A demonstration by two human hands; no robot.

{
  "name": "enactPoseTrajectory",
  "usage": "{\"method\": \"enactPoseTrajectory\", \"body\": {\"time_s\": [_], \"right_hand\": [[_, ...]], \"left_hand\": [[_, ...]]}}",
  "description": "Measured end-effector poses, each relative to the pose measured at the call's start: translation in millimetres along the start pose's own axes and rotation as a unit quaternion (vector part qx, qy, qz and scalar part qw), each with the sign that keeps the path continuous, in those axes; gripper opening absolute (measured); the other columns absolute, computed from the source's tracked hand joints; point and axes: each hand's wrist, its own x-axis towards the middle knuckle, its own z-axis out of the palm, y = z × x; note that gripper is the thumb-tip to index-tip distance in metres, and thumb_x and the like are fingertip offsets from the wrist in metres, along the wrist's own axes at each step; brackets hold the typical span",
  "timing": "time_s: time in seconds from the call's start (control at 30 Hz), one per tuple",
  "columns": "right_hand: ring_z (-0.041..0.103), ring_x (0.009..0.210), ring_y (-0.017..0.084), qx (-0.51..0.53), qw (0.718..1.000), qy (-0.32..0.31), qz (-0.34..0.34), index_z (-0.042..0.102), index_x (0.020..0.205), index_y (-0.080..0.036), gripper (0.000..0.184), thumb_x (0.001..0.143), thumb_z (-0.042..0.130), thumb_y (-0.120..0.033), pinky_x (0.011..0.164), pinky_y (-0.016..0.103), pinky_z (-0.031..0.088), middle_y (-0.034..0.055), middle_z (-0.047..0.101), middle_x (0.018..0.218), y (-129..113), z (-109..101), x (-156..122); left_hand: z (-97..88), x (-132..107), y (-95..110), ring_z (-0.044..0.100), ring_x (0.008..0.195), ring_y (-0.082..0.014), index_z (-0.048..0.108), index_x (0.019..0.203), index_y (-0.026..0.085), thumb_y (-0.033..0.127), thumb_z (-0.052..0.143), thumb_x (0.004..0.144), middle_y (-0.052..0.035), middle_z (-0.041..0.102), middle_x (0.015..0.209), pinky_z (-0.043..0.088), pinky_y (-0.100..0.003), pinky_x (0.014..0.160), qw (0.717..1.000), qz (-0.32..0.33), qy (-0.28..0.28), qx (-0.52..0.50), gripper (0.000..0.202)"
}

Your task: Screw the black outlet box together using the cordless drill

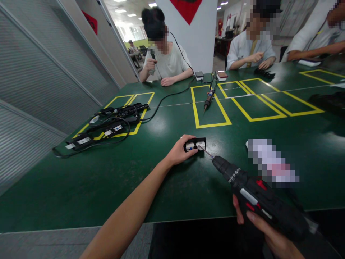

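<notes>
Gripping the small black rectangular plastic housing with white inserts by its left end, the left hand rests on the dark green table top with fingers and thumb closed on the part; a thin ring shows on one finger. The housing lies flat on the table, near the middle of the front edge and just below the nearest yellow taped rectangle. The right hand is wrapped around the handle of the black cordless drill with red accents, fingers closed on the grip. The drill is tilted so that its thin metal bit points up and to the left; the bit tip meets the right side of the housing. A pixelated pale object lies on the table just right of the drill chuck; what it is cannot be told. At far left, a cluster of black cabled units with white labels lies across another yellow outline. A slim corded hand tool lies inside the central yellow rectangle, well apart from both hands. Across the table, other seated persons work with their own hands; one in a pale shirt holds a similar slim tool upright.
</notes>
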Motion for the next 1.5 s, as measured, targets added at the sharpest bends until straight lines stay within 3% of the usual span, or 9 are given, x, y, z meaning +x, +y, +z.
{"method": "enactPoseTrajectory", "body": {"time_s": [0.13,0.37,0.47,0.6,0.73,1.03,1.2,1.33,1.5], "right_hand": [[0.058,0.067,0.019,0.003,1.000,0.014,-0.011,0.052,0.118,-0.025,0.027,0.093,0.047,-0.035,0.074,0.041,0.043,0.0077,0.061,0.106,-3.5,3.5,1.4],[0.057,0.068,0.018,0.006,1.000,0.009,-0.011,0.054,0.110,-0.028,0.019,0.094,0.046,-0.035,0.072,0.038,0.044,0.0023,0.061,0.087,-7.5,5.7,-0.2],[0.057,0.068,0.018,0.010,1.000,0.023,-0.013,0.054,0.110,-0.027,0.021,0.093,0.047,-0.037,0.071,0.038,0.045,0.0042,0.061,0.093,-9.2,6.8,-0.9],[0.057,0.069,0.019,-0.002,1.000,0.026,0.000,0.057,0.106,-0.025,0.018,0.094,0.047,-0.034,0.073,0.038,0.044,0.0035,0.061,0.085,-7.9,8.3,-1.4],[0.056,0.068,0.018,0.022,1.000,0.015,-0.014,0.050,0.114,-0.026,0.024,0.093,0.048,-0.037,0.071,0.039,0.044,0.0059,0.060,0.098,-6.2,8.6,-0.5],[0.057,0.066,0.018,0.039,0.999,0.017,-0.012,0.047,0.115,-0.028,0.026,0.091,0.050,-0.037,0.069,0.039,0.044,0.0060,0.060,0.101,-8.7,8.6,1.0],[0.057,0.069,0.020,-0.020,1.000,-0.002,-0.011,0.054,0.111,-0.026,0.022,0.094,0.047,-0.037,0.074,0.040,0.042,0.0037,0.062,0.085,-7.9,6.0,0.2],[0.057,0.069,0.018,-0.014,1.000,0.002,-0.009,0.055,0.110,-0.028,0.020,0.093,0.049,-0.037,0.072,0.038,0.045,0.0042,0.062,0.094,-9.1,5.7,0.0],[0.058,0.069,0.019,-0.019,1.000,0.002,-0.008,0.055,0.111,-0.029,0.022,0.093,0.048,-0.040,0.073,0.038,0.043,0.0025,0.061,0.086,-11.1,5.9,0.3]], "left_hand": [[-0.5,-0.8,0.1,0.054,0.113,-0.0250,0.049,0.125,0.022,0.036,0.064,0.080,-0.0087,0.055,0.121,0.044,-0.043,0.099,1.000,-0.008,-0.005,0.000,0.050],[-0.5,-0.3,-0.4,0.054,0.113,-0.0234,0.049,0.125,0.021,0.035,0.066,0.079,-0.0080,0.055,0.121,0.042,-0.040,0.101,1.000,0.007,-0.006,0.004,0.051],[1.4,-0.1,1.0,0.055,0.112,-0.0239,0.050,0.123,0.020,0.035,0.065,0.080,-0.0087,0.056,0.119,0.043,-0.041,0.100,1.000,0.006,-0.010,0.000,0.048],[3.5,-0.9,2.5,0.054,0.114,-0.0241,0.049,0.124,0.020,0.035,0.065,0.079,-0.0094,0.055,0.122,0.043,-0.043,0.100,1.000,0.009,-0.015,-0.003,0.050],[3.9,-1.1,3.0,0.054,0.114,-0.0247,0.049,0.124,0.021,0.034,0.064,0.080,-0.0090,0.054,0.122,0.042,-0.045,0.101,1.000,0.006,-0.021,-0.001,0.048],[3.6,0.2,6.2,0.055,0.110,-0.0245,0.051,0.120,0.020,0.032,0.061,0.082,-0.0088,0.056,0.117,0.044,-0.042,0.098,1.000,0.004,-0.002,0.002,0.041],[2.1,0.5,5.5,0.054,0.111,-0.0254,0.050,0.121,0.020,0.033,0.061,0.081,-0.0090,0.056,0.118,0.044,-0.043,0.098,1.000,-0.006,-0.005,-0.004,0.043],[2.7,1.4,4.9,0.055,0.109,-0.0246,0.051,0.120,0.020,0.032,0.059,0.083,-0.0086,0.057,0.116,0.043,-0.042,0.098,1.000,-0.011,-0.002,-0.006,0.040],[3.9,2.0,5.1,0.055,0.108,-0.0245,0.052,0.118,0.020,0.033,0.057,0.084,-0.0085,0.057,0.115,0.044,-0.042,0.098,1.000,-0.015,0.001,-0.008,0.038]]}}
